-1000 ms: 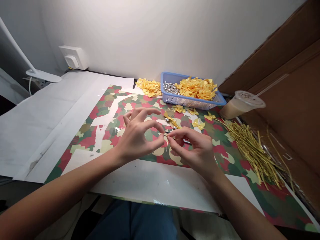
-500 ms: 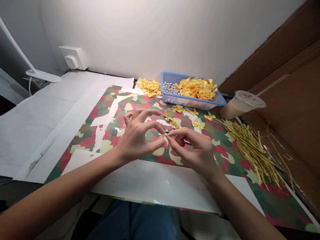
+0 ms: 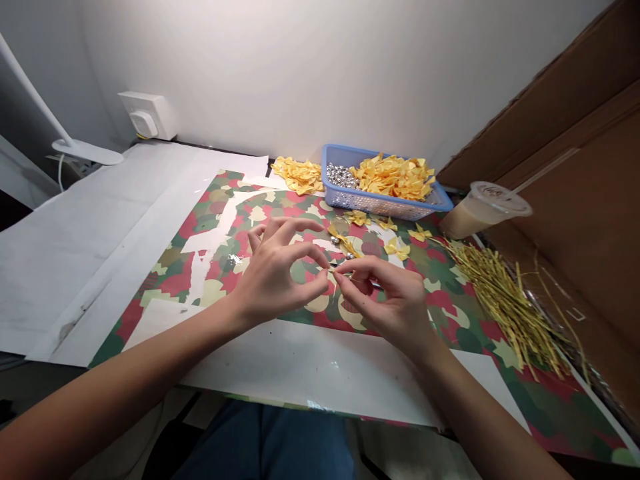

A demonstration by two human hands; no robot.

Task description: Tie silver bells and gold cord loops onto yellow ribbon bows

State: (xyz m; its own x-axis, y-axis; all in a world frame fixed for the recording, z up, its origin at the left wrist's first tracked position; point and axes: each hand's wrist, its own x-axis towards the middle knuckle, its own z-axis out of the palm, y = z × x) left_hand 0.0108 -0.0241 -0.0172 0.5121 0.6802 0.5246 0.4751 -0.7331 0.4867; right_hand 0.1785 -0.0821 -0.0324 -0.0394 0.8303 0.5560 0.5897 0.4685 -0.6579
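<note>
My left hand (image 3: 277,273) and my right hand (image 3: 390,300) meet over the patterned red-and-green sheet (image 3: 440,300). Thumb and forefinger of each hand pinch a tiny piece (image 3: 332,272) between them, thin and yellowish, too small to name. The other fingers of my left hand are spread upward. Just beyond my fingertips lie small yellow bows (image 3: 397,248) and a few silver beads (image 3: 335,239) on the sheet.
A blue basket (image 3: 380,203) at the back holds silver beads and yellow bows. A loose heap of bows (image 3: 300,175) lies left of it. A lidded drink cup (image 3: 483,208) stands at the right. A heap of gold twist ties (image 3: 505,300) lies at the right. White paper (image 3: 90,227) covers the left.
</note>
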